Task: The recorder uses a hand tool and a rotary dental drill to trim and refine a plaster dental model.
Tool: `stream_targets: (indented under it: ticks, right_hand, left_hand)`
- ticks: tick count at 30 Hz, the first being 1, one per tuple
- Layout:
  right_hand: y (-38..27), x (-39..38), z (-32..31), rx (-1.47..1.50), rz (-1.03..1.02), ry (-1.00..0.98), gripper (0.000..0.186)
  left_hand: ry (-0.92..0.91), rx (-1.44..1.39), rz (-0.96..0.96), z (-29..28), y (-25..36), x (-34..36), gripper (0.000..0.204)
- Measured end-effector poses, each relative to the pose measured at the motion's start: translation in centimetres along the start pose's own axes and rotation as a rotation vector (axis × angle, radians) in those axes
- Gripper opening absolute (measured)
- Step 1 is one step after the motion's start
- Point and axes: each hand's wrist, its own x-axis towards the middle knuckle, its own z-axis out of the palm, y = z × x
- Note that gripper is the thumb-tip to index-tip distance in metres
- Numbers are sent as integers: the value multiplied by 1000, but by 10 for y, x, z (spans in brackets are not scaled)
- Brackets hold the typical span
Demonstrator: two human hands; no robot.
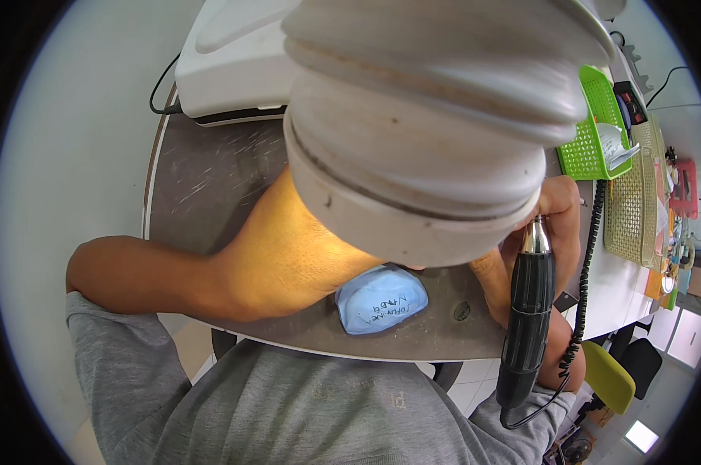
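Note:
My right hand (561, 208) is closed around a black rotary handpiece (530, 310) with a silver metal collar. Its tip is hidden behind a wide ribbed white hose (420, 139) that fills the upper middle of the view. My left hand (327, 260) reaches in under the hose's mouth, brightly lit by yellowish light. Only its back and wrist show; its fingers and anything in them are hidden. Just below it, near the table's front edge, lies a rounded blue block (381, 301) with handwriting, perhaps a plaster cast.
A coiled black cord (590, 287) hangs right of the handpiece. Behind stands a white machine (238, 58) on the grey tabletop (203, 170). At the right are a green basket (590, 159) holding papers, a cream basket (631, 225) and a yellow-green chair (610, 376).

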Motion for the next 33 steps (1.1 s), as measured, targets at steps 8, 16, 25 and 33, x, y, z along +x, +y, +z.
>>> stream_targets:
  ticks: [8,16,25,33]
  right_hand:
    - [-12,-1,-36,-366,-11,-172,45]
    - [-20,-11,-10,188,61,57,34]
    - [-13,-12,-7,47,-59,7,35]
    - [-14,-11,-6,10,-40,0,33]
  left_hand:
    - [56,115,48,-2,2,-1,39]
    - [-74,-161,-146,3,13,0,26]
    - [-13,-102,-9,1,2,2,10]
    - [18,-14,5,-3,0,2,17]
